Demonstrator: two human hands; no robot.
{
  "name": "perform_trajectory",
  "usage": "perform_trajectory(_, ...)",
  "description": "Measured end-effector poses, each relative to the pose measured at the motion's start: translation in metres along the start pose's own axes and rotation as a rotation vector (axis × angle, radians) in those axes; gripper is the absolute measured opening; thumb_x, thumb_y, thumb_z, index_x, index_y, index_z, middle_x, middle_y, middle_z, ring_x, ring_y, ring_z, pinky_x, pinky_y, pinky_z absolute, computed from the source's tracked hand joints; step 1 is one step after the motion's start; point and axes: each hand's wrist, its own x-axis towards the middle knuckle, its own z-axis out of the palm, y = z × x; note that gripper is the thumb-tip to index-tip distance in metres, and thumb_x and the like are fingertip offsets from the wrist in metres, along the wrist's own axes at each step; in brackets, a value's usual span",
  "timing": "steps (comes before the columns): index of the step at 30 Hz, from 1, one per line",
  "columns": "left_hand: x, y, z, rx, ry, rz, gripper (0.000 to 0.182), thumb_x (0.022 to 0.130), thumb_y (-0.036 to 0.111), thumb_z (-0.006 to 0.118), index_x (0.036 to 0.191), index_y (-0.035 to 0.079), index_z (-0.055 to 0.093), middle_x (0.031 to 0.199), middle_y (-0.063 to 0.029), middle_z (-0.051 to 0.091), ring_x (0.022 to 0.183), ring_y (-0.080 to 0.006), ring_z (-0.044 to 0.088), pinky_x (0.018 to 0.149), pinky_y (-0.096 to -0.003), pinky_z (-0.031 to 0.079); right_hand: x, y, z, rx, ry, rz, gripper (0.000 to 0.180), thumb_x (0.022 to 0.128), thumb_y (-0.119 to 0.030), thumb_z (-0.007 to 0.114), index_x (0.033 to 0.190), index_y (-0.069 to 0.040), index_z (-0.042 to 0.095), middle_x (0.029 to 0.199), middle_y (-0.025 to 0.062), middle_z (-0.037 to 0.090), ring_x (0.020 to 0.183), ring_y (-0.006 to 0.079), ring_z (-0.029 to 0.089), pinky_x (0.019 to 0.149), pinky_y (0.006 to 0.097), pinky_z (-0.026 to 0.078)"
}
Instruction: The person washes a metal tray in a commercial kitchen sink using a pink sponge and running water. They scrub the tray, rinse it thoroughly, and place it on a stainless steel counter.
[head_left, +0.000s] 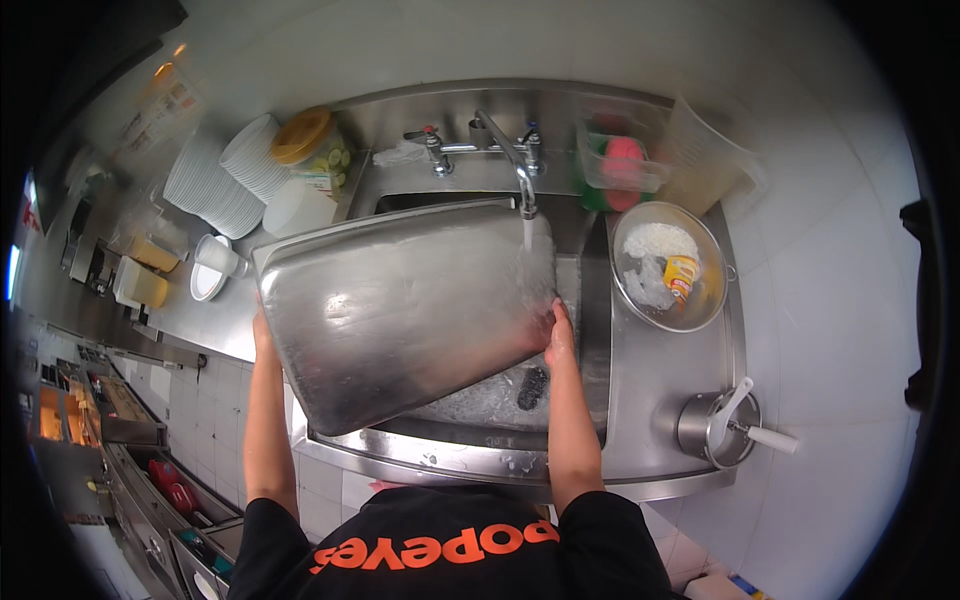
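Observation:
A large, deep stainless steel pan is held bottom-up and tilted over the sink. My left hand grips its left side, with the fingers hidden behind the metal. At the lower right corner my right hand grips the pan, its fingertips showing on the edge. Water runs from the gooseneck faucet onto the right end of the pan's underside and spreads over it. Beneath the pan, a dark scrubbing pad lies in the sink on a wet, pale surface.
On the right drainboard stand a metal bowl with white contents and a yellow packet, a steel pot with white-handled utensils, and plastic containers. Stacked white plates and an orange-lidded jar stand on the left counter.

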Motion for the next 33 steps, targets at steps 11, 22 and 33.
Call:
perform_trajectory(11,0.033,-0.025,-0.041,0.012,0.079,-0.141,0.064,0.090,0.055,0.041,0.107,-0.003,0.059,0.096,-0.0126,0.064,0.083,-0.0211,0.062,0.070,-0.0329,0.050,0.010,-0.001,0.016,-0.181,-0.184,-0.087,0.035,0.087,-0.027,0.055,0.117,-0.009,0.053,0.109,0.0023,0.056,0.101,0.0141,0.050,0.090,0.0290,0.038)
perform_trajectory(22,0.040,-0.027,-0.023,0.115,0.205,-0.203,0.074,0.084,0.059,0.048,0.114,-0.008,0.053,0.109,-0.0186,0.058,0.100,-0.0258,0.055,0.085,-0.0361,0.042,0.053,-0.025,0.041,0.173,-0.179,0.021,0.031,0.082,-0.030,0.063,0.105,-0.010,0.059,0.086,0.0049,0.059,0.078,0.0172,0.057,0.072,0.0266,0.048)
perform_trajectory(33,0.052,-0.025,-0.009,0.240,0.228,-0.101,0.067,0.086,0.057,0.047,0.103,-0.006,0.061,0.095,-0.0170,0.062,0.083,-0.0229,0.059,0.076,-0.0352,0.045,0.028,-0.087,0.137,-0.866,-0.520,-0.454,0.018,0.086,-0.020,0.061,0.095,-0.004,0.063,0.079,0.0018,0.060,0.069,0.0089,0.055,0.065,0.0217,0.044)
